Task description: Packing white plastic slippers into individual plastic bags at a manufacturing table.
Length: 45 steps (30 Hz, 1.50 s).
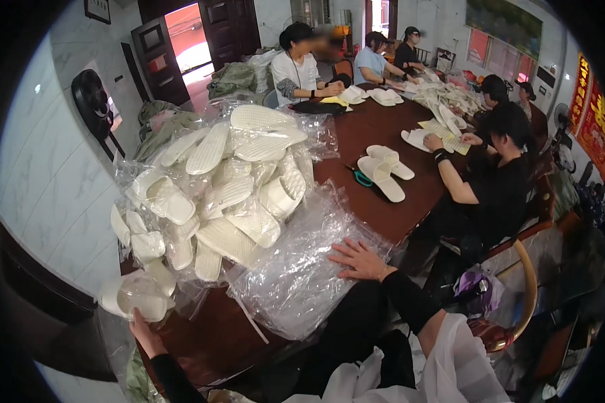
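Left hand (pixel 143 330) grips a bagged white slipper (pixel 136 297) at the counter (pixel 383 127) corner; right hand (pixel 357 260) lies flat, open, on clear bags (pixel 296 275). One tug could topple the slipper heap (pixel 215 195).

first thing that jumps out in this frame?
The heap of white slippers in clear plastic, piled high on the left of the long brown table. In front of it lies a stack of clear bags: the right hand rests flat on it, while the left hand grips a bagged slipper at the heap's near edge. Other people sit along the far end and right side.
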Tool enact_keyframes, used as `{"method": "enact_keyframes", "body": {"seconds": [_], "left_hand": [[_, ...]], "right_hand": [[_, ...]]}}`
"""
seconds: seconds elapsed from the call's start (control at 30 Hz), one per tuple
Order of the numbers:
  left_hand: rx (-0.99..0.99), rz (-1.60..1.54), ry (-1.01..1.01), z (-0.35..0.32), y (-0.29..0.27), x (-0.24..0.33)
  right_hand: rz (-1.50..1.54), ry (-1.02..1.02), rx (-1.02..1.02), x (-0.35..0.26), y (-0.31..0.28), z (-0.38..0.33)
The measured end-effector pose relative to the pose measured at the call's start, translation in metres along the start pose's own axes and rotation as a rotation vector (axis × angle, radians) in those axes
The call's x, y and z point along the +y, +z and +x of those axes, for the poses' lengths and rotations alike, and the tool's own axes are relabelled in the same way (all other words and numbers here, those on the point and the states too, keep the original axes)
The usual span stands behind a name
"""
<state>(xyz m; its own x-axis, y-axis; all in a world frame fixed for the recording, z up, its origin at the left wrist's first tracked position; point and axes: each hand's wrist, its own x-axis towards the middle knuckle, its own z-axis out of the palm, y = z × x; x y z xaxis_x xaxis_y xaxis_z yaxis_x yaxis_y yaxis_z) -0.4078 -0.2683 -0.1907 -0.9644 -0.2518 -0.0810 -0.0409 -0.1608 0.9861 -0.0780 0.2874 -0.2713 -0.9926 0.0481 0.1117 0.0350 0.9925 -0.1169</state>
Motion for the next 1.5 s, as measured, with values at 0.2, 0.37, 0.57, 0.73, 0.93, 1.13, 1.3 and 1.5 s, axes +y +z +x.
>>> {"method": "enact_keyframes", "body": {"seconds": [0.2,0.37,0.57,0.73,0.93,1.13,1.3,1.5], "left_hand": [[-0.208,-0.470,0.116,-0.192,0.030,0.051],[-0.849,-0.712,-0.700,-0.347,0.140,0.003],[-1.428,0.112,-0.429,-0.351,0.140,0.021],[-0.878,0.540,0.608,-0.272,0.154,-0.022],[-0.750,0.487,0.597,-0.256,0.131,-0.086],[-0.576,0.334,0.375,-0.228,0.108,-0.106],[-0.596,0.312,0.439,-0.234,0.117,-0.103],[-0.564,0.354,0.505,-0.234,0.117,-0.109]], "right_hand": [[0.015,-0.032,0.022,-0.015,0.001,0.019],[0.041,-0.001,-0.042,-0.022,0.003,0.016],[-0.105,0.007,-0.175,-0.036,-0.003,0.024],[0.092,0.031,0.006,0.004,0.015,0.007],[0.751,0.088,0.261,0.022,-0.044,0.002],[0.961,0.284,0.089,-0.022,-0.160,-0.024],[0.476,-0.034,-0.148,-0.036,-0.139,-0.025],[1.356,0.305,0.144,-0.039,-0.095,0.009]]}}
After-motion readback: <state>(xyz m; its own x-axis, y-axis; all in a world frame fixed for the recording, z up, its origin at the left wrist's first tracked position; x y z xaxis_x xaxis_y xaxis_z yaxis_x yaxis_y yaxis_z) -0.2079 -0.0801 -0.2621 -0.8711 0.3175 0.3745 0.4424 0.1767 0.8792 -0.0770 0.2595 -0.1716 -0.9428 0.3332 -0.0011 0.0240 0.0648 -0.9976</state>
